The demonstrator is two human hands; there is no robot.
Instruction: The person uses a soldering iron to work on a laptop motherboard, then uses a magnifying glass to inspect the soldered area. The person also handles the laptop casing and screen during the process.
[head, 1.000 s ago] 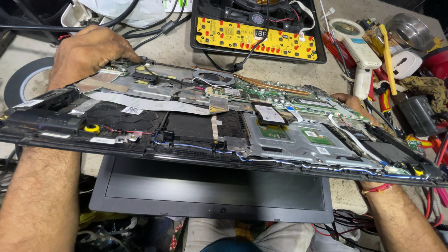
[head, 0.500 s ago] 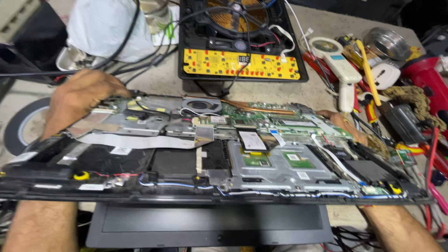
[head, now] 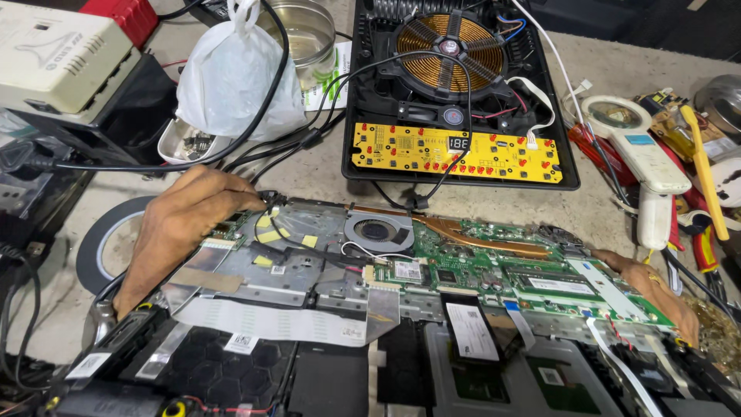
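Opened laptop chassis (head: 432,340) lies on counter (head: 324,174), bottom cover off; motherboard (head: 494,266), cooling fan (head: 378,230), copper heat pipe (head: 478,235) exposed and in place. Left hand (head: 185,220) at 10 o'clock corner, fingers together, resting on chassis edge by black cable (head: 270,199). Right hand (head: 656,289) at 3 o'clock edge, gripping board side; finger closure partly hidden. Judged: disassembly underway, board not yet lifted out. Induction cooker board (head: 455,93) at 12 o'clock.
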